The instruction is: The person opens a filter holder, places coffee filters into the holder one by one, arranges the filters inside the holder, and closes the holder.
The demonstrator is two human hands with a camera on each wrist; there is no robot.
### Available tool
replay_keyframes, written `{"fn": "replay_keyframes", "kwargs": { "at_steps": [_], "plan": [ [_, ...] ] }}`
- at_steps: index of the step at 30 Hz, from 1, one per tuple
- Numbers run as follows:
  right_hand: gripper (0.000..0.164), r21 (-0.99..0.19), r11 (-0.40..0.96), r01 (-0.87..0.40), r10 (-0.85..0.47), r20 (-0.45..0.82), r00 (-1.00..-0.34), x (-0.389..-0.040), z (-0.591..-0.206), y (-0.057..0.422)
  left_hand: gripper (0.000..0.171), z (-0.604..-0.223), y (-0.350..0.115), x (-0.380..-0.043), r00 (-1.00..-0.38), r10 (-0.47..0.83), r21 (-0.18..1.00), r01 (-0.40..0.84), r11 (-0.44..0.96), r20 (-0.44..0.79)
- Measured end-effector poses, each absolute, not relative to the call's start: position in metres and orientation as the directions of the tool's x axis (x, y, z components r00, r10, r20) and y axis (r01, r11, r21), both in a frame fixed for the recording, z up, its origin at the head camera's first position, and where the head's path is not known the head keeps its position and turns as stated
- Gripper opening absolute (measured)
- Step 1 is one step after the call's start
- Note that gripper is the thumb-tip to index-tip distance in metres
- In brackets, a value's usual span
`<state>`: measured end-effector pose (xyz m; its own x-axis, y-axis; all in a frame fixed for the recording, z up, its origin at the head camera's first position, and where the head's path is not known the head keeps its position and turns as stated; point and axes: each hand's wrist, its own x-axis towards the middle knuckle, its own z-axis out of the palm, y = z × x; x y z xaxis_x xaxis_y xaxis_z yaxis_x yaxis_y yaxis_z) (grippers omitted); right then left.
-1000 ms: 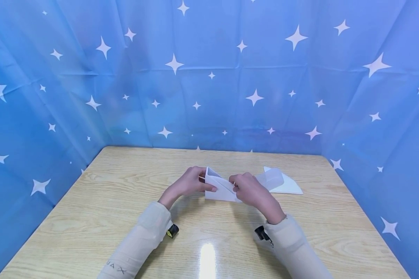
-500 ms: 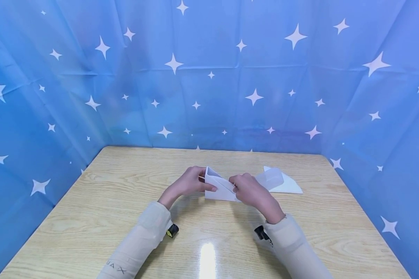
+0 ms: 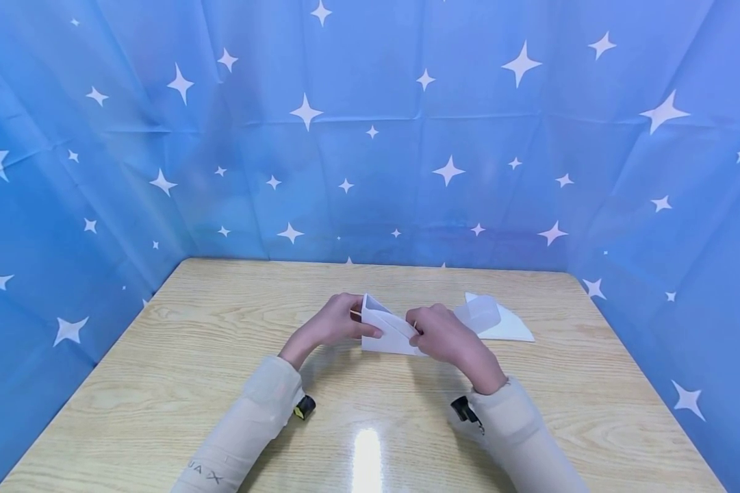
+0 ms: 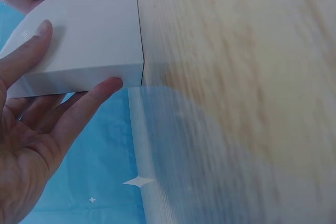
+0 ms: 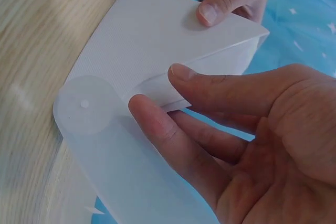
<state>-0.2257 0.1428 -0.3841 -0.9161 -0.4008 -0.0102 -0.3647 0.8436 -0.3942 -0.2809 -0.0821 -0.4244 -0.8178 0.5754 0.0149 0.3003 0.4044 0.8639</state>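
A white wedge-shaped box [image 3: 385, 335] with an open slanted top stands over the table between both hands. My left hand [image 3: 339, 320] grips its tall end, thumb on the near face and fingers along the end wall. At the low end, my right hand [image 3: 445, 334] has its thumb and index finger at the slanted rim, pinching it, with other fingers behind the box. A translucent rounded cover [image 5: 142, 156] joins the box by a round pivot at its low corner. It swings out beyond the right hand, away from the opening. In the left wrist view, the box's plain face [image 4: 94, 24] shows.
A white fan-shaped piece [image 3: 511, 325], like a paper sheet or thin stack, lies on the wooden table [image 3: 252, 438] behind the right hand, partly overlapped by the cover in the head view. A blue star-patterned curtain [image 3: 370, 171] encloses the back and sides.
The right hand has shifted very slightly at the rim, and the translucent cover has tilted a little with it. The left hand and the box hold nearly the same position.
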Motion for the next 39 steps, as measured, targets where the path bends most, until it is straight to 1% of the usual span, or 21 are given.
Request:
{"fn": "replay_keyframes", "kwargs": {
  "at_steps": [6,13,16,19,24,32,35,39],
  "plan": [
    [0.012,-0.404,0.844,-0.353,-0.392,-0.015,-0.920,-0.226,-0.382,0.146,0.028,-0.424,-0.082,-0.281,-0.820,0.572,0.869,0.292,0.401,0.012],
    [0.024,-0.432,0.845,-0.317,-0.374,-0.052,-0.926,-0.223,-0.373,0.149,0.029,-0.424,-0.082,-0.280,-0.823,0.568,0.874,0.282,0.395,0.010],
    [0.027,-0.442,0.841,-0.311,-0.367,-0.046,-0.929,-0.221,-0.366,0.153,0.029,-0.424,-0.082,-0.280,-0.823,0.568,0.872,0.286,0.398,0.011],
    [0.026,-0.450,0.832,-0.326,-0.368,-0.006,-0.930,-0.218,-0.359,0.158,0.029,-0.423,-0.082,-0.280,-0.823,0.568,0.873,0.285,0.397,0.010],
    [0.018,-0.445,0.817,-0.368,-0.357,0.112,-0.927,-0.215,-0.350,0.165,0.029,-0.423,-0.082,-0.280,-0.822,0.570,0.872,0.286,0.397,0.010],
    [0.010,-0.381,0.829,-0.409,-0.315,0.287,-0.905,-0.214,-0.339,0.174,0.029,-0.423,-0.082,-0.280,-0.817,0.576,0.867,0.302,0.396,0.021],
    [0.010,-0.368,0.838,-0.403,-0.291,0.324,-0.900,-0.214,-0.335,0.180,0.029,-0.423,-0.082,-0.280,-0.815,0.579,0.869,0.302,0.393,0.022],
    [0.011,-0.385,0.837,-0.388,-0.265,0.334,-0.905,-0.213,-0.331,0.190,0.029,-0.424,-0.082,-0.281,-0.814,0.581,0.871,0.302,0.388,0.024]
  ]
}}
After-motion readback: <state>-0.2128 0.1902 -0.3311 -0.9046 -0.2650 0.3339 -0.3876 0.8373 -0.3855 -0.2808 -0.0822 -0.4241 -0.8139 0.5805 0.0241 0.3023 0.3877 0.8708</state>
